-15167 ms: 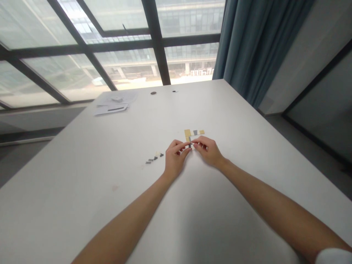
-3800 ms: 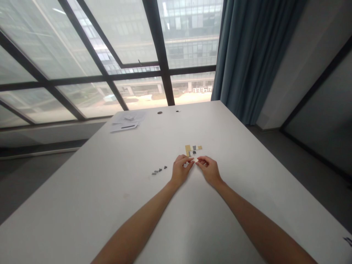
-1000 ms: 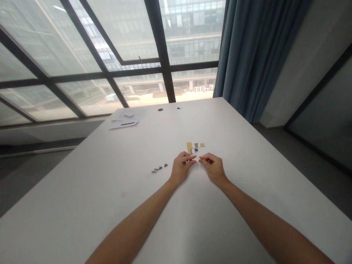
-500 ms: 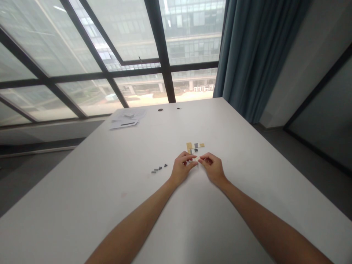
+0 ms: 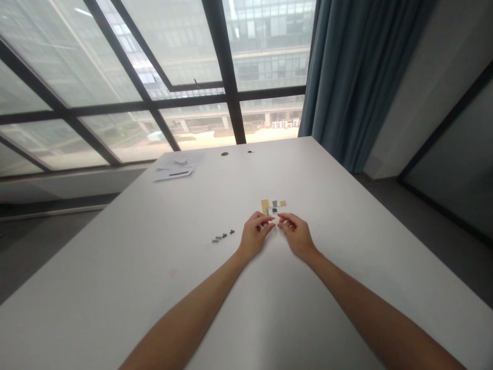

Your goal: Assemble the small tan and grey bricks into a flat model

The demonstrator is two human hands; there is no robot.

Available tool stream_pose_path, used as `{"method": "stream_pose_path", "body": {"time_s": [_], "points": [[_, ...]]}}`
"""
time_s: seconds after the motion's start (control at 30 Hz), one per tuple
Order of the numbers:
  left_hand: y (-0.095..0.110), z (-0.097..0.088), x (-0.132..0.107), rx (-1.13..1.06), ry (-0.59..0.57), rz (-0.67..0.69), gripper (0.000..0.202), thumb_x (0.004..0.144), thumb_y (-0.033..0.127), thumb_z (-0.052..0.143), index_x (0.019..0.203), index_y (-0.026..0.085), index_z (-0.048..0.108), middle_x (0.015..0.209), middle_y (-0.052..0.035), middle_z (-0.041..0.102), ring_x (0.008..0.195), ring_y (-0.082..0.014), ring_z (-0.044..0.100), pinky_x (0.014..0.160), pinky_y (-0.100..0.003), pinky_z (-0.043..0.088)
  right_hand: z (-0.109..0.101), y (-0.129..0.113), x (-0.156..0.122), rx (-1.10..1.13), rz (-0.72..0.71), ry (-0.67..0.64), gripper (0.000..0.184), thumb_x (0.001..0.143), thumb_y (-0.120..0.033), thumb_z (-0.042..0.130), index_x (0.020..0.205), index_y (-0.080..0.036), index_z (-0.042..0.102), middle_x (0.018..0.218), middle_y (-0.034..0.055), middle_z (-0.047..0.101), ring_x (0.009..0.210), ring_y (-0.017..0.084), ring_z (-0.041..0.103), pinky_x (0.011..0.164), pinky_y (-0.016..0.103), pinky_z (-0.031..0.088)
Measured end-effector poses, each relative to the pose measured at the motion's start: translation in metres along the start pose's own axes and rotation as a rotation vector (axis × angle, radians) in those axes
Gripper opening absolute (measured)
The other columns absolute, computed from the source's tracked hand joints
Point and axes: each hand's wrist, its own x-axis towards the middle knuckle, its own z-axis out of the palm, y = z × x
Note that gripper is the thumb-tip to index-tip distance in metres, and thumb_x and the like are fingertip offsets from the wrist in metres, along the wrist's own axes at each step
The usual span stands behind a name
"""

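My left hand (image 5: 254, 235) and my right hand (image 5: 298, 234) meet over the white table, fingertips facing each other. Between them is a small pale piece (image 5: 276, 220), its exact kind too small to make out. Both hands are closed in a pinch at its two sides. Just beyond the fingers lie a tan studded plate (image 5: 265, 203), a grey piece (image 5: 275, 203), a smaller tan piece (image 5: 283, 203) and a black piece (image 5: 275, 210). My left fingers partly hide another tan-and-grey bit.
Several small grey and black pieces (image 5: 225, 235) lie in a row left of my left hand. Papers (image 5: 173, 173) with a dark strip rest at the table's far left corner. Two dark round spots mark the far edge, below the window; a blue curtain (image 5: 346, 92) hangs at right.
My right fingers have shifted slightly up and left, and the left fingertips have drawn back a little. More of the pale piece shows between them. The pieces on the table have stayed put.
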Motion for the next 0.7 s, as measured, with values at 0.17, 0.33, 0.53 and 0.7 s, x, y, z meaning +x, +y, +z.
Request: {"method": "stream_pose_path", "body": {"time_s": [0.17, 0.33, 0.53, 0.7], "points": [[-0.0028, -0.0006, -0.0002, -0.005, -0.012, 0.013, 0.018, 0.087, 0.032, 0.068, 0.099, 0.022, 0.076, 0.084, -0.0031, 0.06, 0.071, -0.0132, 0.053, 0.062, -0.025, 0.042, -0.0009, -0.0003, 0.0, -0.024, -0.044, -0.039, 0.025, 0.082, -0.03, 0.065, 0.103, -0.02, 0.072, 0.087, 0.0028, 0.066, 0.066, 0.014, 0.051, 0.059, 0.026, 0.044], [-0.0031, -0.0003, 0.0001, 0.002, -0.005, 0.009, 0.015, 0.086, 0.029, 0.069, 0.098, 0.022, 0.076, 0.084, -0.0027, 0.061, 0.072, -0.0132, 0.054, 0.063, -0.025, 0.042, -0.0006, 0.0, -0.0002, -0.011, -0.045, -0.036, 0.021, 0.081, -0.028, 0.066, 0.099, -0.02, 0.072, 0.085, 0.0019, 0.065, 0.066, 0.014, 0.051, 0.059, 0.026, 0.043], [-0.0029, 0.0003, 0.0006, 0.0, 0.005, 0.001, 0.014, 0.085, 0.027, 0.07, 0.096, 0.022, 0.076, 0.084, -0.0024, 0.06, 0.072, -0.013, 0.054, 0.063, -0.025, 0.042, 0.0002, -0.0019, -0.0004, 0.015, -0.011, -0.038, 0.021, 0.079, -0.029, 0.067, 0.098, -0.02, 0.07, 0.084, 0.0015, 0.065, 0.063, 0.012, 0.049, 0.056, 0.025, 0.042], [-0.0028, 0.0011, -0.0003, 0.008, 0.01, 0.0, 0.016, 0.085, 0.031, 0.07, 0.096, 0.02, 0.074, 0.084, -0.0027, 0.06, 0.072, -0.0126, 0.053, 0.061, -0.024, 0.041, 0.0014, -0.0008, -0.0003, 0.022, 0.013, -0.036, 0.02, 0.079, -0.029, 0.068, 0.096, -0.019, 0.069, 0.084, 0.0015, 0.065, 0.06, 0.011, 0.048, 0.053, 0.023, 0.039]]}}
